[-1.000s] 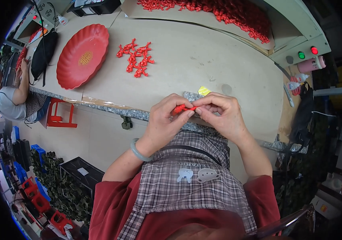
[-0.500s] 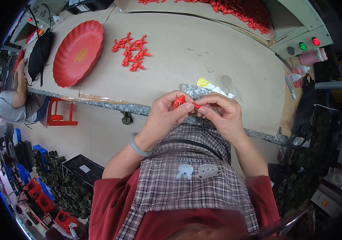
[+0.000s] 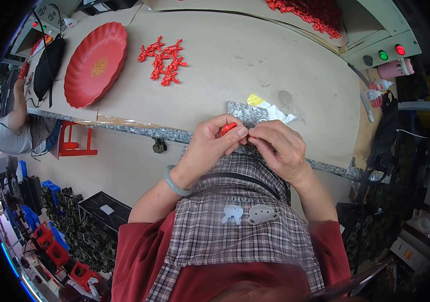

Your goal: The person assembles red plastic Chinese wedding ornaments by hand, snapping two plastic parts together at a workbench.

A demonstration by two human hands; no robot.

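My left hand (image 3: pixel 212 141) pinches a small glossy red figurine (image 3: pixel 228 129) between thumb and fingers, just over the table's front edge. Most of the figurine is hidden by the fingers. My right hand (image 3: pixel 281 150) is closed beside it, thumb and fingertips pressed together and almost touching the left fingertips. What the right fingers pinch is too small and covered to make out. Farther off, several similar red figurines (image 3: pixel 157 67) lie grouped on the tabletop, left of the hands.
A scalloped red tray (image 3: pixel 78 80) stands left of the figurines. A torn white and yellow wrapper (image 3: pixel 275 111) lies past my hands. A heap of red pieces (image 3: pixel 320 20) is at the back, near a machine with lit buttons (image 3: pixel 383 55). Another person (image 3: pixel 11 130) sits at far left.
The figurine has turned in my left fingers and shows less. The red bit between both hands is now mostly covered. The view has shifted slightly.
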